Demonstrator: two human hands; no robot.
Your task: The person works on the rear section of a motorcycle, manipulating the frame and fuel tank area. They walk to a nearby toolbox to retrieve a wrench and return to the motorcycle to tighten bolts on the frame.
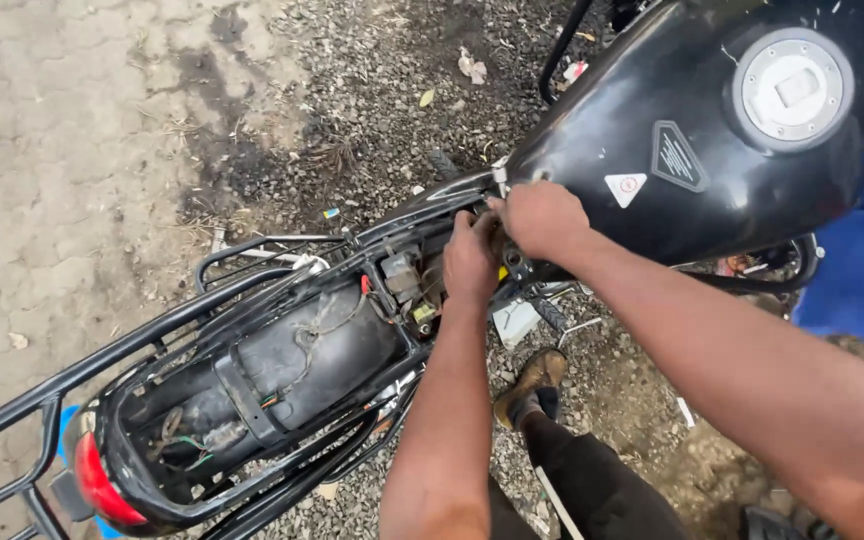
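1. The fingers of the left hand (470, 262) curl downward into the open frame just behind the fuel tank (697, 140); their tips are hidden among the parts, so I cannot tell whether they grip anything.
2. The right hand (542, 218) sits just beside it, knuckles up, fingers bent and pressed against the rear lower edge of the tank where it meets the frame. What, if anything, they pinch is hidden from here.
3. The two hands nearly touch, both working at that junction of tank and frame.
4. Directly under them lies a cluster of small electrical parts and wires (407, 285), with a red connector and a yellow tag showing.
5. The tank is glossy black, with a round silver filler cap (792, 88) on top and stickers on its side.
6. The seat is off the motorcycle: the black rear mudguard tray (292, 365) lies exposed, with loose wiring running along it.
7. A black tubular carrier rack (152, 325) runs round the tail, ending near the red tail light (100, 490).
8. The person's brown shoe (530, 382) stands on the gravel ground (372, 90) beside the bike.
9. A blue object (862, 260) sits at the right edge, behind the tank.
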